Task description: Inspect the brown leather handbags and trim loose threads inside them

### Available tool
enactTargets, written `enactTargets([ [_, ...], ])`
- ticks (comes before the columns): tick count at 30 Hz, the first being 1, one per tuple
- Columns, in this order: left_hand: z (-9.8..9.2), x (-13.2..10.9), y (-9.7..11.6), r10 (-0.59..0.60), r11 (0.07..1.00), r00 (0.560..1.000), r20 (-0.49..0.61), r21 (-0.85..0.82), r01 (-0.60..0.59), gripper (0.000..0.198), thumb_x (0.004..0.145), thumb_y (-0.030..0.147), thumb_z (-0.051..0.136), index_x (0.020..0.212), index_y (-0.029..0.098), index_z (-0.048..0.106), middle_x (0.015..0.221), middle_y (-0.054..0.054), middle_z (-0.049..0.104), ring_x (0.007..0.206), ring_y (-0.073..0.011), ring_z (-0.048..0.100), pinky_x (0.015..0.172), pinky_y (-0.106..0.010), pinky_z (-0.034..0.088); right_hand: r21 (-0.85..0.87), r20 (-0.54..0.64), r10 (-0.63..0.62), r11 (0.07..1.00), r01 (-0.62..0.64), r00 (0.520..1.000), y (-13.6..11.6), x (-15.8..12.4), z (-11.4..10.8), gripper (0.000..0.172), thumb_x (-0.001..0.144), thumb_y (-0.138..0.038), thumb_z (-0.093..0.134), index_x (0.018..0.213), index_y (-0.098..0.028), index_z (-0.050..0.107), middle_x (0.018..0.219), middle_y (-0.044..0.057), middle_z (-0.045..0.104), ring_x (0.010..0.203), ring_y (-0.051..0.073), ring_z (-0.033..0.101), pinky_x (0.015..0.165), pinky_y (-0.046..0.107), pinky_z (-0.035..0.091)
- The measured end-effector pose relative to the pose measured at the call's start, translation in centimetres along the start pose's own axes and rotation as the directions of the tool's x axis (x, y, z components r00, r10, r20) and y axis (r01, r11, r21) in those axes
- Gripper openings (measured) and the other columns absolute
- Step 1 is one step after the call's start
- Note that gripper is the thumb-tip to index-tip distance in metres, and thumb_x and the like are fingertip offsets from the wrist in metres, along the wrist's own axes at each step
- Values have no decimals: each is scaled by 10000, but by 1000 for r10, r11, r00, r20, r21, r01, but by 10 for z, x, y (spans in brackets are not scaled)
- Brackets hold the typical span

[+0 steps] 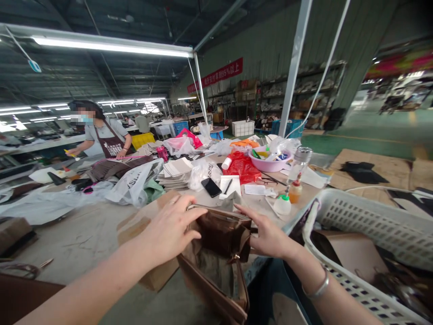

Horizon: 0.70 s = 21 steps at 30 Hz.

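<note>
A brown leather bag (219, 246) sits at the near edge of the table (84, 234), its lower half drooping past the edge towards the floor. The person's left hand (171, 230) holds its metal-framed mouth, the grip closed with fingers over the rim and thumb against the front. The right hand (267, 237) clamps the bag's other side, the grip closed on the leather there.

Under the bag's left corner lies a flattened cardboard box (135, 225). Just right of the bag stands a white plastic basket (365, 212) holding more brown pieces. Beyond the bag lie a black phone (211, 187), a white squeeze bottle (282, 204) and an orange one (295, 192); further back are a red plastic bag (241, 168) and a pink bowl (269, 165). Well beyond the bag, to its left, an aproned co-worker (103, 135) leans over another part of the table.

The risk, by my judgement: with so much of the bag hanging off the edge, a slackened grip could let it slide to the floor, and a wide sweep of the right arm could tip the bottles onto the leather.
</note>
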<state>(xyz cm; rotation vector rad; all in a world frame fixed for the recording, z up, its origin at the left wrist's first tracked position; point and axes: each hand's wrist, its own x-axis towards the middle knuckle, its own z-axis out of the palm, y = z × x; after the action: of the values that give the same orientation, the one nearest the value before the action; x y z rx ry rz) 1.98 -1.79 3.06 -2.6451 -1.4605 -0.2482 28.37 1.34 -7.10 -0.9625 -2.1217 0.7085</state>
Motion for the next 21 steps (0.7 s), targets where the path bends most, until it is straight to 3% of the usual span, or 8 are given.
enactTargets([
  [3, 12, 25, 14, 145, 984, 989, -29, -103, -147, 267, 755, 275, 646, 1021, 264, 631, 1180, -62, 440, 1099, -239, 436, 945, -396, 390, -20, 6, -20, 1000, 21, 1000, -2, -2, -2, 810, 627, -33, 544, 1386, -225, 338, 1243, 87, 549, 1104, 221, 539, 958, 366, 418],
  [6, 26, 42, 20, 219, 965, 975, -25, -142, -221, 149, 723, 286, 683, 853, 219, 656, 1110, -63, 452, 1063, -245, 430, 912, -404, 401, -30, 9, -36, 999, 36, 999, -3, -4, -3, 806, 629, -35, 551, 1384, -223, 343, 1238, 88, 545, 1113, 218, 526, 971, 366, 403],
  [10, 33, 50, 15, 251, 955, 968, -24, -156, -252, 112, 744, 305, 666, 740, 194, 647, 1058, -58, 485, 1031, -240, 436, 891, -398, 389, -3, 15, -43, 999, 43, 999, -4, -9, -6, 798, 638, -37, 552, 1386, -219, 342, 1258, 90, 527, 1142, 216, 500, 997, 374, 377],
  [15, 38, 49, 3, 270, 943, 963, 19, -209, -260, 231, 873, 297, 499, 717, 161, 601, 908, -38, 570, 834, -152, 531, 836, -323, 404, 143, 132, -80, 988, 61, 988, -6, -13, -21, 809, 681, -75, 577, 1415, -244, 282, 1354, 76, 449, 1246, 224, 406, 1053, 404, 307],
  [18, 45, 48, 2, 233, 949, 972, 33, -226, -220, 222, 900, 266, 446, 759, 150, 573, 826, -35, 581, 771, -138, 548, 751, -268, 421, 123, 90, -12, 992, 1, 996, -11, -9, -23, 610, 787, -252, 613, 1359, -232, 401, 1273, 83, 523, 1172, 228, 476, 1010, 397, 359],
  [21, 48, 48, 5, 198, 959, 980, 17, -208, -191, 210, 910, 237, 417, 783, 148, 558, 787, -29, 572, 727, -136, 550, 683, -254, 412, -7, -15, 46, 999, -46, 999, -18, -2, -13, 499, 765, -395, 657, 1219, -210, 567, 1071, 84, 607, 969, 211, 572, 873, 347, 449],
])
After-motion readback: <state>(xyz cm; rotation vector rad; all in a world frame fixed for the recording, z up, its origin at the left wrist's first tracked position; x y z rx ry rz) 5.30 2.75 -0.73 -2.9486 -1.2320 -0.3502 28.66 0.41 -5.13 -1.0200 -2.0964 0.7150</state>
